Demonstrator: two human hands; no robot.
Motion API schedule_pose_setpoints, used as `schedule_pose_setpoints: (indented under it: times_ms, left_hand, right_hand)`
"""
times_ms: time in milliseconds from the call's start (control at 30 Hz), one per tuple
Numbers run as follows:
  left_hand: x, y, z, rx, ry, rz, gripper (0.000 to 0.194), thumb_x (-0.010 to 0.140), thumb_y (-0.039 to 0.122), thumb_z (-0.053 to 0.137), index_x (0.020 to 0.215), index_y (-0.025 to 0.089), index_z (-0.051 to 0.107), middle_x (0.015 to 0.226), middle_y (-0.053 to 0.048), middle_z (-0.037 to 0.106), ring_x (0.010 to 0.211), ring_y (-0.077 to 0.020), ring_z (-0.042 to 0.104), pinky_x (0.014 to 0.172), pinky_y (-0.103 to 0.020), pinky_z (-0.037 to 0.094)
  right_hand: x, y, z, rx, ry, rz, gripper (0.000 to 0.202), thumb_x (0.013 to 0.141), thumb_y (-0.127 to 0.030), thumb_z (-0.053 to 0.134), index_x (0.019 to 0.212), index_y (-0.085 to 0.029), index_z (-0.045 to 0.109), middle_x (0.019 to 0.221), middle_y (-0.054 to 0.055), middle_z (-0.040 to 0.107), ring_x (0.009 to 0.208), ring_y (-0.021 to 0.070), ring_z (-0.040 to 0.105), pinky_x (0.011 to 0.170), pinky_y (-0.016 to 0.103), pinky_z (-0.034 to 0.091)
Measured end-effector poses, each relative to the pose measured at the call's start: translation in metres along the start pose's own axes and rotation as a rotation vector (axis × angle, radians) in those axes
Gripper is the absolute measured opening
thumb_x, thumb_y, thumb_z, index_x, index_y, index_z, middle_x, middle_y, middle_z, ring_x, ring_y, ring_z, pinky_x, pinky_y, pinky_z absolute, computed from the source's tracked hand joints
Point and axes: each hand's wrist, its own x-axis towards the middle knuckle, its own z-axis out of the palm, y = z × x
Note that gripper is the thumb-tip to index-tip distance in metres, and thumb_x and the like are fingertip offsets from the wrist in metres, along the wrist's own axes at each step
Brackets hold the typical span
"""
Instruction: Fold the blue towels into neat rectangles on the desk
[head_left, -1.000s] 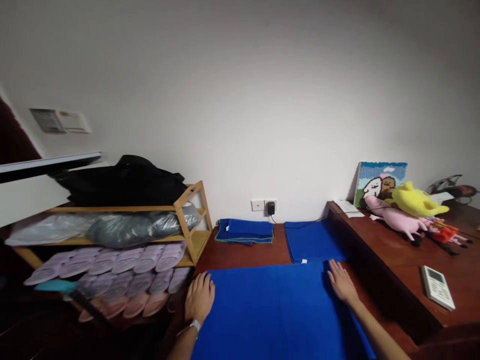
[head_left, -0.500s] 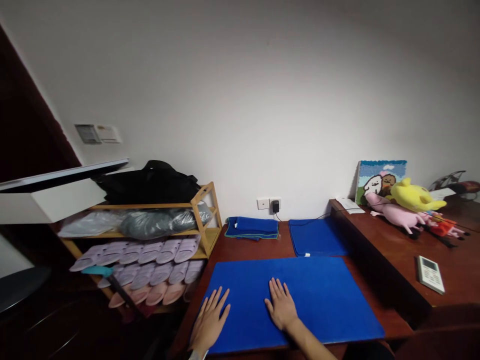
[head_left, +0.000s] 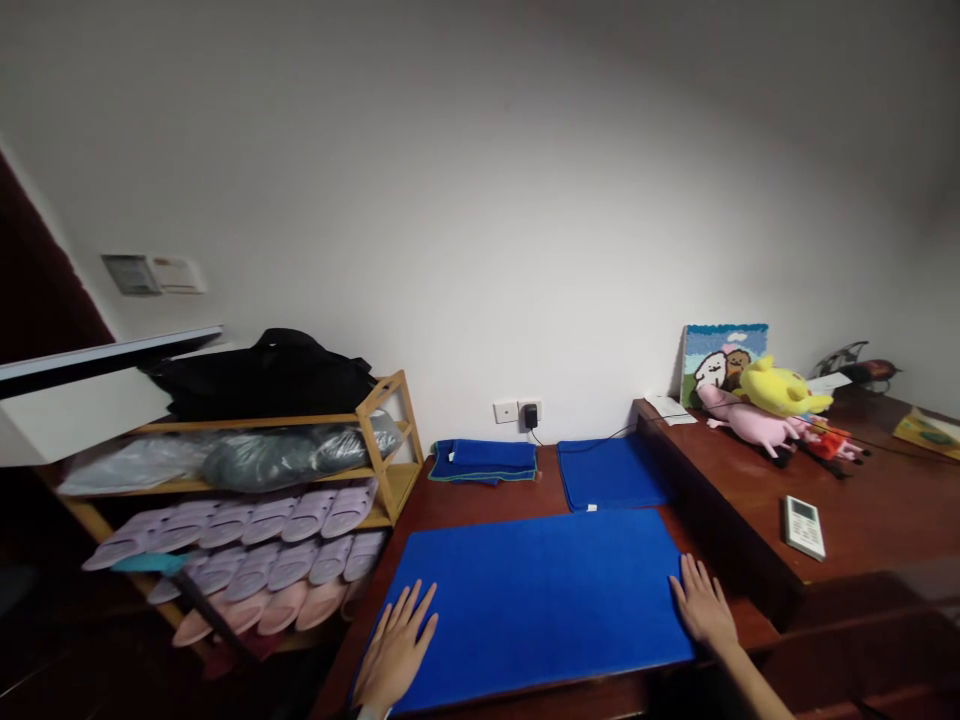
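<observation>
A blue cloth [head_left: 536, 600] lies spread flat on the dark red-brown table [head_left: 510, 498]. My left hand [head_left: 397, 645] rests flat on its left edge with the fingers spread. At the cloth's right edge lies my right hand [head_left: 703, 608], palm down and fingers stretched out, partly over the bare wood. Behind the spread cloth, a folded blue cloth [head_left: 615, 472] with a small white tag lies at the right. A second folded blue cloth [head_left: 487, 460] with a green-edged border sits at the back left.
Left of the table stands a wooden rack [head_left: 386, 450] with slippers [head_left: 292, 520] and a black bag [head_left: 270, 375]. On the raised surface at right are a white remote [head_left: 805, 528], plush toys [head_left: 780, 388] and a dog picture [head_left: 724, 352]. A black plug [head_left: 530, 415] sits in the wall socket.
My right hand has moved from the middle of the spread cloth to its right edge. My left hand stays at the left edge. The view has turned slightly right.
</observation>
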Motion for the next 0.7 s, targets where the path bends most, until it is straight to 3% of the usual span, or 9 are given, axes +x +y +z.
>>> schedule_pose_setpoints:
  times_ms: [100, 167, 300, 400, 467, 533, 700]
  left_hand:
    - [0.001, 0.0, -0.002, 0.012, -0.012, 0.002, 0.063, 0.102, 0.053, 0.034, 0.161, 0.031, 0.034, 0.17, -0.001, 0.028, 0.158, -0.0249, 0.025, 0.129, -0.051, 0.021]
    - [0.001, 0.001, -0.004, 0.021, -0.021, 0.002, 0.063, 0.102, 0.053, 0.034, 0.161, 0.03, 0.035, 0.17, -0.002, 0.028, 0.158, -0.025, 0.025, 0.129, -0.052, 0.021]
    - [0.0, 0.004, -0.008, 0.011, -0.006, 0.005, 0.061, 0.103, 0.051, 0.034, 0.161, 0.032, 0.036, 0.169, -0.002, 0.03, 0.157, -0.0246, 0.027, 0.129, -0.052, 0.023]
    - [-0.001, 0.004, -0.009, 0.008, -0.004, 0.009, 0.061, 0.103, 0.052, 0.034, 0.161, 0.032, 0.036, 0.169, -0.002, 0.03, 0.157, -0.0241, 0.026, 0.129, -0.051, 0.023]
    - [-0.001, 0.003, -0.009, 0.011, -0.009, 0.007, 0.062, 0.103, 0.053, 0.034, 0.161, 0.032, 0.035, 0.169, -0.001, 0.03, 0.157, -0.0239, 0.026, 0.129, -0.05, 0.024]
    - [-0.001, 0.002, -0.008, 0.013, -0.012, 0.008, 0.062, 0.103, 0.053, 0.034, 0.161, 0.032, 0.036, 0.169, -0.001, 0.03, 0.157, -0.0239, 0.027, 0.129, -0.05, 0.024]
    - [0.0, 0.004, -0.008, 0.0, -0.011, 0.001, 0.062, 0.103, 0.052, 0.034, 0.161, 0.031, 0.035, 0.17, -0.002, 0.029, 0.158, -0.0242, 0.025, 0.129, -0.051, 0.022]
  right_hand:
    - [-0.011, -0.034, -0.006, 0.031, 0.074, -0.058, 0.069, 0.098, -0.046, 0.027, 0.155, -0.016, 0.05, 0.163, 0.014, 0.042, 0.155, 0.037, 0.029, 0.126, 0.057, 0.025]
    - [-0.028, -0.087, -0.006, 0.107, 0.106, -0.205, 0.068, 0.101, -0.05, 0.026, 0.157, -0.017, 0.047, 0.164, 0.012, 0.04, 0.156, 0.035, 0.025, 0.128, 0.057, 0.021]
    - [-0.077, -0.211, 0.011, 0.27, 0.001, -0.453, 0.068, 0.105, -0.057, 0.024, 0.164, -0.024, 0.03, 0.169, 0.002, 0.025, 0.157, 0.0287, 0.024, 0.13, 0.052, 0.023]
    - [-0.102, -0.26, 0.028, 0.309, -0.086, -0.544, 0.067, 0.105, -0.059, 0.024, 0.164, -0.026, 0.028, 0.168, 0.0, 0.022, 0.157, 0.0271, 0.024, 0.13, 0.049, 0.025]
    - [-0.105, -0.258, 0.034, 0.292, -0.113, -0.527, 0.068, 0.105, -0.061, 0.024, 0.163, -0.026, 0.03, 0.168, 0.001, 0.022, 0.157, 0.0273, 0.024, 0.13, 0.05, 0.025]
    - [-0.099, -0.233, 0.034, 0.254, -0.116, -0.479, 0.071, 0.104, -0.062, 0.025, 0.163, -0.023, 0.031, 0.168, 0.002, 0.023, 0.157, 0.0271, 0.023, 0.13, 0.05, 0.023]
    - [-0.067, -0.115, 0.025, 0.102, -0.07, -0.274, 0.076, 0.101, -0.061, 0.025, 0.162, -0.017, 0.035, 0.168, 0.006, 0.029, 0.157, 0.0281, 0.025, 0.13, 0.051, 0.02]
